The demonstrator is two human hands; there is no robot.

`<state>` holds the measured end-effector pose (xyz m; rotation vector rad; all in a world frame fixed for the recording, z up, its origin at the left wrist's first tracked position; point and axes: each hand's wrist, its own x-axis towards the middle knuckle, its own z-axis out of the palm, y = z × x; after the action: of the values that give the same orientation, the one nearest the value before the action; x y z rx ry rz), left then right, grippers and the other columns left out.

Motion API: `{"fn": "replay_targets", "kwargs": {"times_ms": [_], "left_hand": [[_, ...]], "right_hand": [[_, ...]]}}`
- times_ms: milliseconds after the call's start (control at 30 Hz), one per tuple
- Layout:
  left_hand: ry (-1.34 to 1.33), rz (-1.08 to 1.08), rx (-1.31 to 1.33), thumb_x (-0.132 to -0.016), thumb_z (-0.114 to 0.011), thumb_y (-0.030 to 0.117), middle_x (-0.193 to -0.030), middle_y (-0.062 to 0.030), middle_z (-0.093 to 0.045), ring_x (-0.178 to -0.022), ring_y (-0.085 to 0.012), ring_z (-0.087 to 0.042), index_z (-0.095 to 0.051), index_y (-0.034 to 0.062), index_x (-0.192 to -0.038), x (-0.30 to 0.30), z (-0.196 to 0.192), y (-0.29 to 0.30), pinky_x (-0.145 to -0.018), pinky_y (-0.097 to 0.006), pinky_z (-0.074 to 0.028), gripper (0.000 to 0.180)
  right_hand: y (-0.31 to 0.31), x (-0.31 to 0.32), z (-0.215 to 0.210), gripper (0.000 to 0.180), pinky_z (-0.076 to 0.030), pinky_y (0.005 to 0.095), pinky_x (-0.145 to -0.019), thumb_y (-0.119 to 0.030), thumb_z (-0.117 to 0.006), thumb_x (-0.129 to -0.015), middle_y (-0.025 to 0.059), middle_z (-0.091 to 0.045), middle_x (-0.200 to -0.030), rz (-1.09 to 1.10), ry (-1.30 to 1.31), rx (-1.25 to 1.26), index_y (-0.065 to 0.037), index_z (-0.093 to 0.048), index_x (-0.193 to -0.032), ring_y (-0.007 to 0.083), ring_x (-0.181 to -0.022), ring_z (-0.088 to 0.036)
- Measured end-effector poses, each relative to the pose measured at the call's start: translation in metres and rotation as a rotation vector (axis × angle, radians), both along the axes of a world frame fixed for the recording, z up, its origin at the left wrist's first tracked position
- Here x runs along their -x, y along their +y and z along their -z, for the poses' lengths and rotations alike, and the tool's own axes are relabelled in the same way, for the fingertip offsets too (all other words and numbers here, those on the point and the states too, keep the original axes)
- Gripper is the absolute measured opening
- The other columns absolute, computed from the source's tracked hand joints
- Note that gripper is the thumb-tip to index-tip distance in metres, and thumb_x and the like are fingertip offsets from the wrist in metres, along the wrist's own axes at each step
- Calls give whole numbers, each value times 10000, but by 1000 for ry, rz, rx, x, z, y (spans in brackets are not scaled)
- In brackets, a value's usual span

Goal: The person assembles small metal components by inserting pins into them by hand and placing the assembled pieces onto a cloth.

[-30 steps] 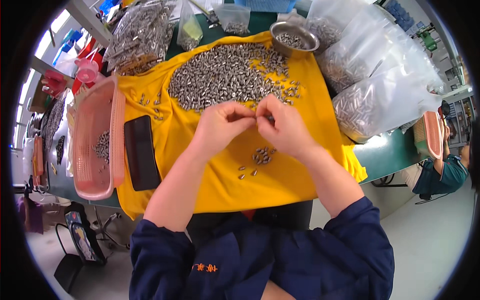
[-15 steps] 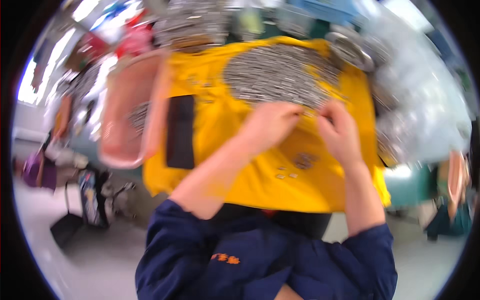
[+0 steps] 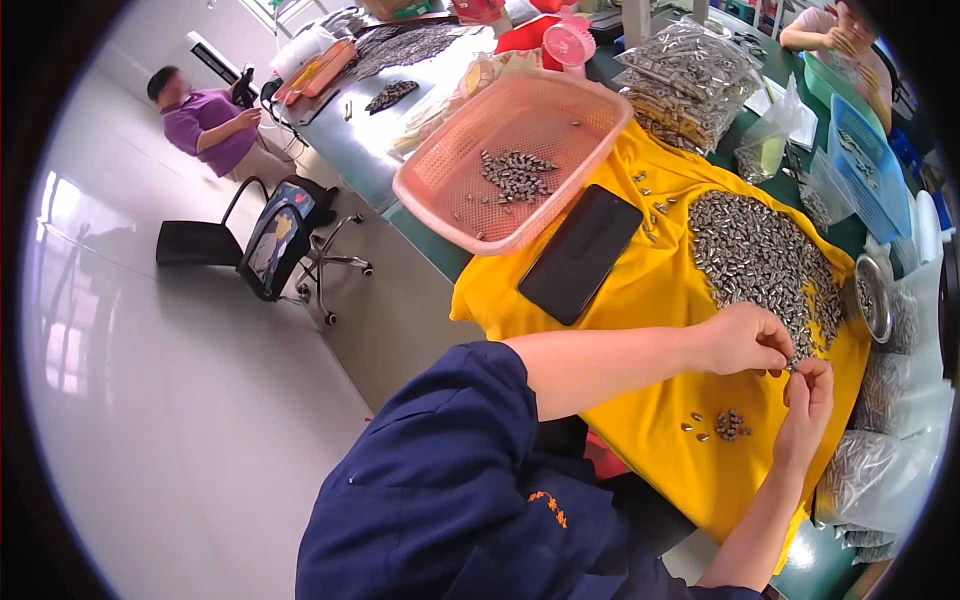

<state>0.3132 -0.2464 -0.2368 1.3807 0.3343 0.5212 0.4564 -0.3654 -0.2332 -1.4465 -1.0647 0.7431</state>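
Over the yellow cloth [image 3: 640, 350], my left hand [image 3: 742, 340] and my right hand [image 3: 806, 408] meet fingertip to fingertip, both pinched closed. Between them shows a small shiny metal part [image 3: 791, 365], mostly covered by the fingers. Just beyond the hands spreads a big pile of similar silver metal parts [image 3: 750, 245]. Closer to me on the cloth sits a small cluster of these parts [image 3: 732, 426], with several loose ones [image 3: 695, 428] beside it.
A pink plastic basket [image 3: 425, 205] holding more parts and a black phone [image 3: 582, 255] lie to the left. Bagged parts [image 3: 690, 85], a blue basket [image 3: 900, 215] and a metal bowl [image 3: 872, 298] stand around the cloth. Two other people are farther off, one in purple [image 3: 210, 135].
The view has swung left and sharpened, so the scene appears turned and shifted right. My hands, apart before, now touch at the fingertips.
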Motion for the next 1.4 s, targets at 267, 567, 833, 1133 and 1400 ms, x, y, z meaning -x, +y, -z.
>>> {"fn": "replay_targets", "kwargs": {"times_ms": [267,567,833,1133,1400], "left_hand": [[-26,4,111,-784,-640,35,-787,-37,-639,-698,-90,-606,-624,3,-881,-2,0,-1,-630,-221,-483,103],[-55,41,176,-788,-629,14,-785,-41,-639,-718,-100,-618,-616,3,-872,-2,2,-2,-630,-220,-492,85],[-58,33,86,-776,-627,14,-787,-45,-645,-733,-103,-623,-620,2,-871,0,3,0,-661,-230,-497,95],[18,-95,-288,-723,-664,75,-791,-83,-669,-722,-139,-637,-666,13,-827,-2,1,-6,-675,-256,-495,121],[124,-179,-314,-728,-673,105,-781,-64,-662,-690,-101,-605,-689,53,-860,6,0,1,-638,-251,-480,142]], "right_hand": [[0,-2,-1,126,-276,153,-600,27,-430,-857,-47,-417,-814,-25,17,2,-55,-490,-931,13,-695,-346],[2,-2,0,132,-329,170,-669,42,-427,-844,-25,-447,-841,-47,-11,4,-42,-489,-925,38,-741,-392],[3,4,-3,119,-351,184,-675,52,-434,-837,-12,-458,-832,-9,-105,7,-26,-494,-903,51,-740,-408],[-1,16,-8,88,-392,271,-577,50,-490,-774,87,-491,-733,146,-660,-37,-10,-498,-837,166,-624,-460],[14,26,-11,65,-434,330,-538,-25,-556,-761,115,-550,-684,133,-597,-112,-41,-522,-814,248,-578,-545]]}}
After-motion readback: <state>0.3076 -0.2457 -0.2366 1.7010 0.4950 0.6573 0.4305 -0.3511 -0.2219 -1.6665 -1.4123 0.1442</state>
